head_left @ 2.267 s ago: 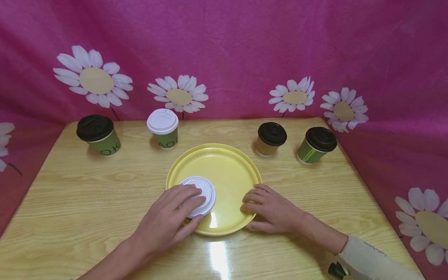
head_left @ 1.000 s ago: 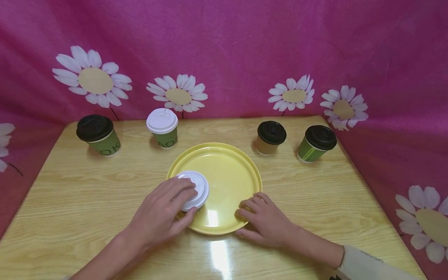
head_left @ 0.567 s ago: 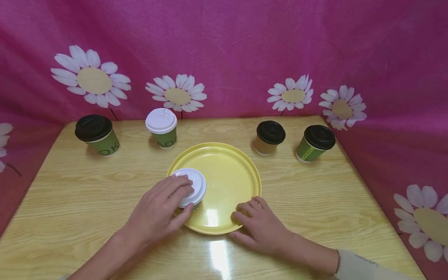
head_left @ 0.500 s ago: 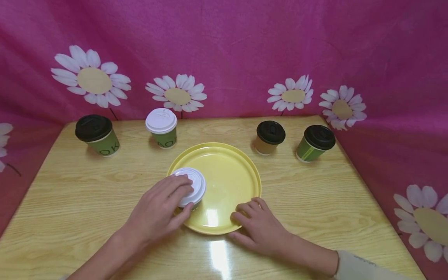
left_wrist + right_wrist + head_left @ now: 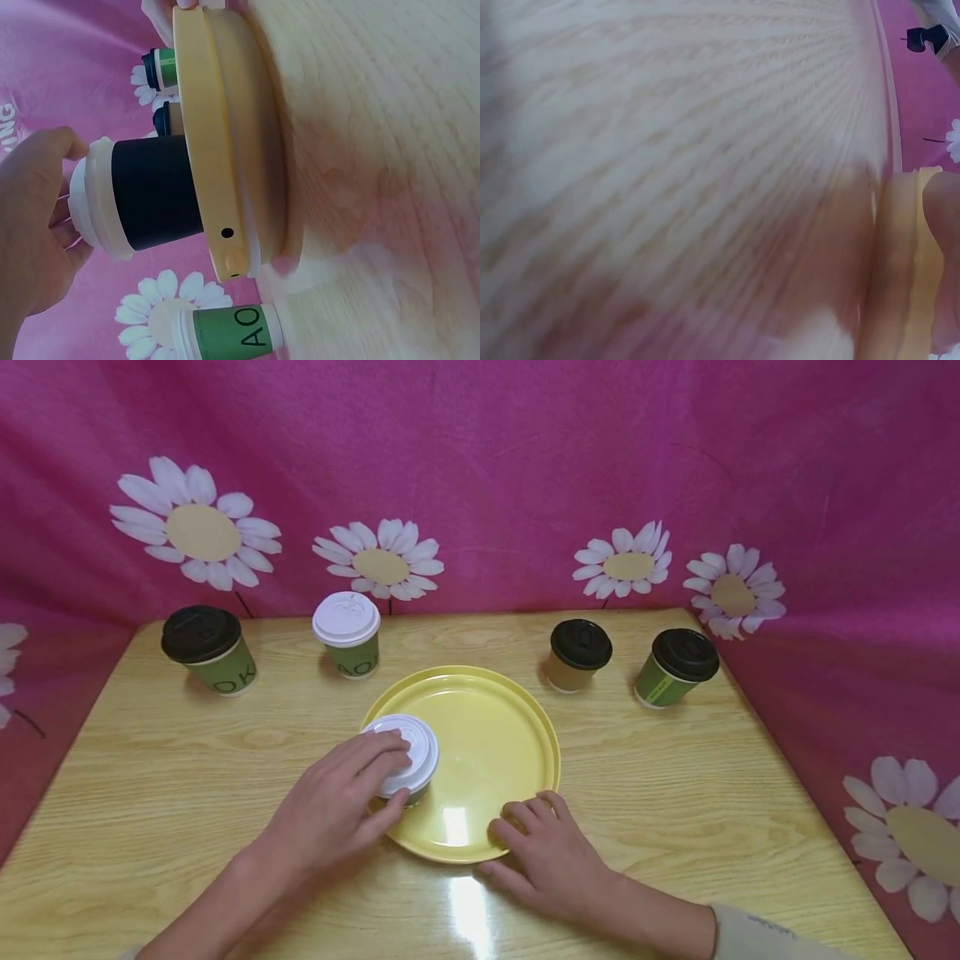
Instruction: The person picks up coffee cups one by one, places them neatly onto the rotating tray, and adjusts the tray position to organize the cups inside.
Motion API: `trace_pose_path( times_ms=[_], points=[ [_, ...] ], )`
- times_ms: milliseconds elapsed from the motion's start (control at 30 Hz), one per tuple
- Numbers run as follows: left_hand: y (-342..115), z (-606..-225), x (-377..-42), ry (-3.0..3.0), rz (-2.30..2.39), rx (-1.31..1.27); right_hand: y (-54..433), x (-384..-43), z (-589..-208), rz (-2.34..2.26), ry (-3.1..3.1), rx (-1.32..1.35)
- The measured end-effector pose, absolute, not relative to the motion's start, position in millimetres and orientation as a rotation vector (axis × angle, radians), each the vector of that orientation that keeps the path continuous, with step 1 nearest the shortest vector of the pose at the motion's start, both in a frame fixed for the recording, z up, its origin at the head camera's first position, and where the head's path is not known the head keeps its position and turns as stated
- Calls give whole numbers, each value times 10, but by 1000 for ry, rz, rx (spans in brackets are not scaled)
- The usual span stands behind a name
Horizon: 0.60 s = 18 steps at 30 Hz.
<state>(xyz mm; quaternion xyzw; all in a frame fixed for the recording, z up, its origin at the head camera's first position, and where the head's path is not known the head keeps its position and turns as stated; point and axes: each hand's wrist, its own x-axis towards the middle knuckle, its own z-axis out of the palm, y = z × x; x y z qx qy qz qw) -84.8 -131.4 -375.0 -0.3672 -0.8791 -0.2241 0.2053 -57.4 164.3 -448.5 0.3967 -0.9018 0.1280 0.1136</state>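
Note:
In the head view, my left hand (image 5: 330, 802) grips a paper coffee cup by its white lid (image 5: 420, 756) at the left of a round yellow tray (image 5: 487, 693). The left wrist view shows the thumb and fingers about the lid's edge and the cup's dark side (image 5: 154, 191). The tray rim hides its base, so whether it touches the tray I cannot tell. My right hand (image 5: 558, 860) holds the tray's near right rim, fingers over it and thumb outside. Only part of that hand shows in the right wrist view, against the rim (image 5: 904, 255).
Behind the tray stand a green cup with a black lid (image 5: 202, 635), a green cup with a white lid (image 5: 347, 618), a brown cup with a black lid (image 5: 581, 645) and another green black-lidded cup (image 5: 684, 656). Pink flowered cloth (image 5: 495, 485) borders the wooden table (image 5: 187, 793).
My left hand and the white-lidded cup have shifted left and slightly away, showing more of the cup's side. My right hand has slid along the rim towards the front. The tray has hardly moved.

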Motion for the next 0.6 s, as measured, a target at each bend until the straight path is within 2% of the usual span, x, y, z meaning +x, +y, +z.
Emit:
trace_pose_path(
  times_ms=[600],
  points=[
    [-1402, -3698, -962, -2530, -618, -1055, 1487, -527, -4504, 412, -2618, 1124]
  ],
)
